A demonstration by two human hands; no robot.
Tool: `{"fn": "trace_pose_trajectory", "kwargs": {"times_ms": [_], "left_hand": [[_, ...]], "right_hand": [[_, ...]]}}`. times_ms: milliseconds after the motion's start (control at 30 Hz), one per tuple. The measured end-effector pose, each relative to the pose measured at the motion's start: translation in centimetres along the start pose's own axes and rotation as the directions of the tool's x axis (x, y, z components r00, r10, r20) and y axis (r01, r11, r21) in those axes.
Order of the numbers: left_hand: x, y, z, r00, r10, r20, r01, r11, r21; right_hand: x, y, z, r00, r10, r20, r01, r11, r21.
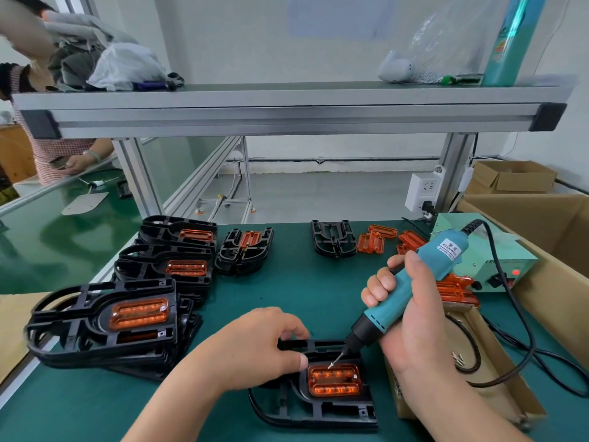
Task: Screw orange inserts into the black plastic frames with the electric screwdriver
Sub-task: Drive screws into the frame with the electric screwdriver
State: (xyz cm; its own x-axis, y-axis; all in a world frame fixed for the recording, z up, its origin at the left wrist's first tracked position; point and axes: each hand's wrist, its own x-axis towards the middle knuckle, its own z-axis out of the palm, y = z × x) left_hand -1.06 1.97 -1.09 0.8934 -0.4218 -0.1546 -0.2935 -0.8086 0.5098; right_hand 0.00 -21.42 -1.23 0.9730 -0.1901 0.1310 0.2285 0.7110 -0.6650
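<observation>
Right hand (pixel 411 317) grips the tilted electric screwdriver (pixel 411 282); left hand (pixel 264 342), fingers curled, holds the black frame (pixel 318 406) beside its orange insert (pixel 334 379).

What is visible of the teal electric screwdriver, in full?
The teal plastic electric screwdriver has a white label near its top, vent slots above a black nose, and a thin metal bit. A black cord leaves its top end. It tilts, bit pointing down-left. The right hand grips its body. The bit tip meets the upper edge of the translucent orange insert seated in the black plastic frame; contact with a screw is unclear.
</observation>
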Motion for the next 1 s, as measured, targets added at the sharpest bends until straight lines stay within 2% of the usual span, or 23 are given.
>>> {"fn": "trace_pose_trajectory", "kwargs": {"times_ms": [267,500,867,1000], "left_hand": [[0.5,-0.4,0.4,1.0,-0.018,0.016,0.018,0.999,-0.038],[0.6,-0.5,0.6,1.0,-0.01,0.013,0.01,0.999,-0.042],[0.5,-0.1,0.5,0.999,-0.025,0.02,0.026,0.998,-0.048],[0.3,0.1,0.4,0.999,-0.023,0.024,0.024,0.999,-0.047]], "right_hand": [[-0.7,0.2,1.3,0.999,0.001,0.034,0.001,0.999,-0.05],[-1.5,0.9,2.0,0.988,0.016,0.151,-0.001,0.995,-0.099],[-2.3,1.0,2.4,0.973,0.028,0.229,0.01,0.987,-0.16],[-2.4,0.9,2.6,0.953,0.022,0.301,0.041,0.979,-0.2]]}}
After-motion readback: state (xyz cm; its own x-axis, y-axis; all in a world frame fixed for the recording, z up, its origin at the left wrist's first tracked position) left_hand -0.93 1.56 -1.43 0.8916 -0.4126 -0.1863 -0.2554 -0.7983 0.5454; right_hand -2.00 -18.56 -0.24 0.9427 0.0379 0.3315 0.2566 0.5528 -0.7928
